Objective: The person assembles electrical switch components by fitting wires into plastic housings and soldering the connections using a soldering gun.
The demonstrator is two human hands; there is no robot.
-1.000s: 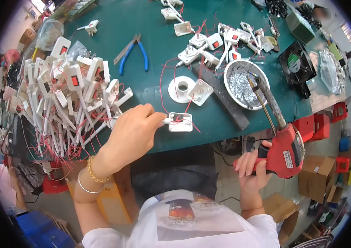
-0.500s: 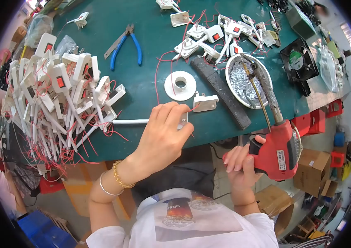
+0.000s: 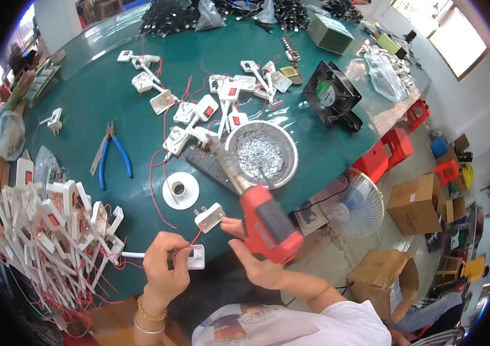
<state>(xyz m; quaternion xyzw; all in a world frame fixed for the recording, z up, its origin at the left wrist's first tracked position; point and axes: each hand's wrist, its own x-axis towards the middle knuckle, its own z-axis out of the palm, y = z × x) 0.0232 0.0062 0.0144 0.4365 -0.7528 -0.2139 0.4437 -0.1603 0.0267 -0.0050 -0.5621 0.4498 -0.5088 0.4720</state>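
Note:
My left hand (image 3: pixel 165 264) pinches a thin red wire (image 3: pixel 198 237) between thumb and fingertips. Beside those fingers is an open white plastic housing (image 3: pixel 199 257) with a white tube (image 3: pixel 133 254) in line with it. The wire leads toward a white plug piece (image 3: pixel 210 217) with metal prongs lying on the table. My right hand (image 3: pixel 259 266) holds a red soldering gun (image 3: pixel 267 222); its handle is mostly hidden, and some fingers are stretched out. The gun's metal nose (image 3: pixel 227 161) points away from me, past the left rim of a round bowl (image 3: pixel 293 155) of silvery material.
A dark bar (image 3: pixel 202 164) and a white spool (image 3: pixel 189 199) lie left of the bowl. Blue-handled pliers (image 3: pixel 112 155) and a big pile of white switch pieces (image 3: pixel 55 230) are at left. A black fan (image 3: pixel 328 95) stands at right.
The view has shifted toward the right and farther back. My right hand has brought the soldering gun closer to my left hand, turning its nose leftward. My left hand has uncovered the white housing.

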